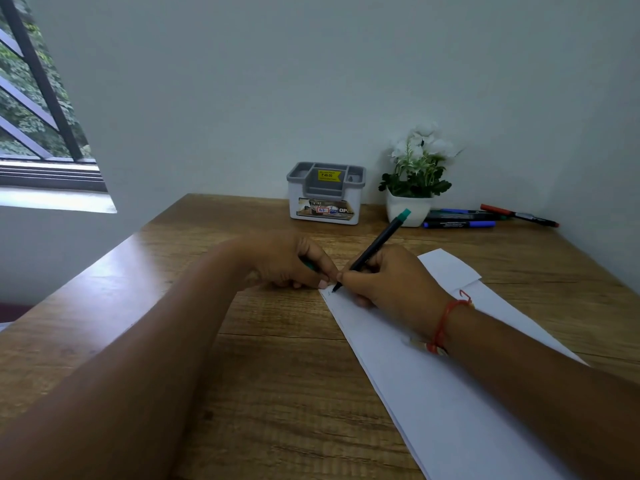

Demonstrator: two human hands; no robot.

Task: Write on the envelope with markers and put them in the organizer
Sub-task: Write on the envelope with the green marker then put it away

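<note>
Right hand (391, 282) grips a marker (372, 249), tip on the envelope (433, 386); left hand (287, 261), curled around a green cap (309, 265), steadies its corner.

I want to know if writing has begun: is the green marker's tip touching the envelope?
Touching. In the head view, the green marker in the right hand meets the envelope at its far corner, beside a faint mark.

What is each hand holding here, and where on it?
Right hand grips the green marker low on its barrel, near the tip. Left hand is closed on something green, probably the cap; mostly hidden.
</note>
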